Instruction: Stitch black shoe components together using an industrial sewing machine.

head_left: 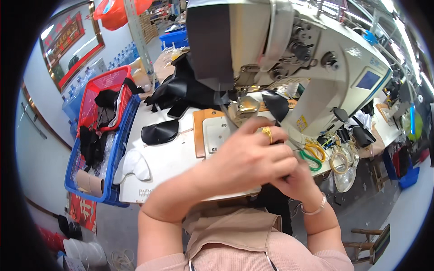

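Note:
My left hand (pixel 253 156), with a gold ring, is raised in front of the sewing machine (pixel 352 67). Its fingers are curled closed, and whatever they may hold is hidden. Just below and to the right, my right hand (pixel 294 179) is closed too and meets the left hand's fingers; its grip is hidden and slightly blurred. Beyond my hands, a black leather-like piece (pixel 276 106) lies by the needle area. A curved black piece (pixel 160 132) and a white cut piece (pixel 135 166) rest on the white table (pixel 172 156). More black pieces (pixel 174 92) are heaped behind.
Left of the table, a red basket (pixel 85 97) sits on a blue crate (pixel 104 196) holding dark scraps. Scissors with green handles (pixel 311 161) and yellow-handled scissors (pixel 315 151) lie right of my hands. A wooden stool (pixel 368 244) stands at the lower right.

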The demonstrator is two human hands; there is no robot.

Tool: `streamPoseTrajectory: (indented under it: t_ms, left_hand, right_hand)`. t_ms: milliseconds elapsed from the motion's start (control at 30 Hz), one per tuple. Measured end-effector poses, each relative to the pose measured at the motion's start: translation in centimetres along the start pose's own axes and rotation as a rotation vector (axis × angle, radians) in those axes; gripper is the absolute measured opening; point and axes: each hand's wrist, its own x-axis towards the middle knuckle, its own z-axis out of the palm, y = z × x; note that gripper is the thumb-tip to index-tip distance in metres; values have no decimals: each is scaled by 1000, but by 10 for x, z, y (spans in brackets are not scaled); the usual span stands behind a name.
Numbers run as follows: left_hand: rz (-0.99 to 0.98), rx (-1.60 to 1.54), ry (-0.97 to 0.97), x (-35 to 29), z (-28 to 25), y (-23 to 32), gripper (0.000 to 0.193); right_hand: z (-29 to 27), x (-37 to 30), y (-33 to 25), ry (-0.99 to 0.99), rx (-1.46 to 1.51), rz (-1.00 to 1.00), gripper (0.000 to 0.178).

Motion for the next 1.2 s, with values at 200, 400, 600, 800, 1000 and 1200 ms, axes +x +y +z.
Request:
streamPoseTrajectory:
  t_ms: [200,400,600,800,1000,1200]
  left_hand:
    - [-557,-460,721,-98,104,58,92]
    - [-746,-1000,-170,-113,123,96,57]
    - [-853,-1109,-441,-138,41,-8,30]
    - [-937,-621,-624,-165,36,-96,32]
    - [-1260,280,-296,-238,43,-177,37]
    - [-1308,52,-515,-251,43,-202,54]
  right_hand:
    - [-14,-27,-2,663,-15,250,23]
    - [-29,-21,26,1029,493,486,34]
    - [-27,-29,54,1039,1028,732,28]
    - [31,-79,92,788,1232,1134,26]
    - [21,-85,102,584,789,1021,28]
    - [5,-97,102,755,229,749,58]
